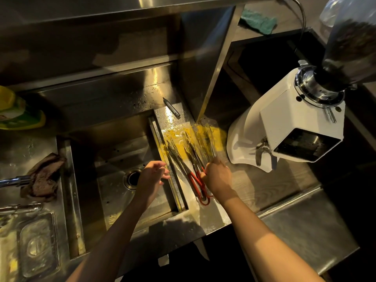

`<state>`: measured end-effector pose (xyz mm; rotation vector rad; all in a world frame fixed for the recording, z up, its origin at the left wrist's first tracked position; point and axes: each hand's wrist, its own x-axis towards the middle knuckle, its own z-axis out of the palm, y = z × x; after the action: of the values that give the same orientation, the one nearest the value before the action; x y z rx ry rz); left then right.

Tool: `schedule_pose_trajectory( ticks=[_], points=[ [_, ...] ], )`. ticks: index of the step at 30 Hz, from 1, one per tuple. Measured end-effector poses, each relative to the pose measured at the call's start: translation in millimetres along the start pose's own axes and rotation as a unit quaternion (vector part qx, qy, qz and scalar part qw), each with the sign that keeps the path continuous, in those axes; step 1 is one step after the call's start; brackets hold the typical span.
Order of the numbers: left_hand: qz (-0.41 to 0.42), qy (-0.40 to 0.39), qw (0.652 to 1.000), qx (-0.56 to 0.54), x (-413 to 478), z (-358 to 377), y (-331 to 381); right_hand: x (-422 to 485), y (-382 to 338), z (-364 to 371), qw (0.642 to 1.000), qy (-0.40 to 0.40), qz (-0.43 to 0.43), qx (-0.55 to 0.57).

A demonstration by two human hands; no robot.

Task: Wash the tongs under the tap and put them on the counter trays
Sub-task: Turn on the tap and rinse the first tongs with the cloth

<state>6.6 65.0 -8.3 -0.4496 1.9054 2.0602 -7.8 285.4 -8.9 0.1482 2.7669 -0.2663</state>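
Observation:
Several metal tongs with red handles [188,167] lie side by side in a clear tray [211,127] on the wet counter right of the sink [114,159]. Their tips point away from me into a yellow patch. My right hand [218,177] rests on the tongs near their red handles, fingers curled around one pair. My left hand [154,174] hovers over the sink's right rim, fingers apart, holding nothing. The tap spout [14,181] enters from the left edge, with no water visible.
A white coffee grinder [284,127] stands right of the tongs. A pen-like tool [172,107] lies behind them. A brown rag [42,178] lies left of the sink, clear trays [38,245] at bottom left, a yellow bottle [16,110] at far left.

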Motion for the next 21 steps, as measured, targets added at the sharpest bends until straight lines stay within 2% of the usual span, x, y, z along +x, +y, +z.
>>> schedule_pose_trajectory(
  ticks=[3, 10, 14, 19, 21],
  points=[
    [-0.001, 0.005, 1.0, 0.001, 0, -1, 2, -4, -1, 2, 1.0, -0.001, 0.008, 0.024],
    [-0.03, 0.021, 0.998, 0.044, 5, -1, 0, -9, 4, 3, 0.992, 0.091, -0.017, 0.09],
    [-0.057, 0.012, 0.993, 0.098, 17, -1, 0, -10, 5, 0, 0.983, 0.115, -0.016, 0.139],
    [-0.022, 0.04, 0.994, 0.096, 4, 1, 5, -9, 3, -5, 0.973, 0.126, -0.003, 0.196],
    [-0.017, 0.041, 0.996, 0.079, 2, -2, 14, -9, -3, -7, 0.965, 0.135, -0.024, 0.223]
  ],
)
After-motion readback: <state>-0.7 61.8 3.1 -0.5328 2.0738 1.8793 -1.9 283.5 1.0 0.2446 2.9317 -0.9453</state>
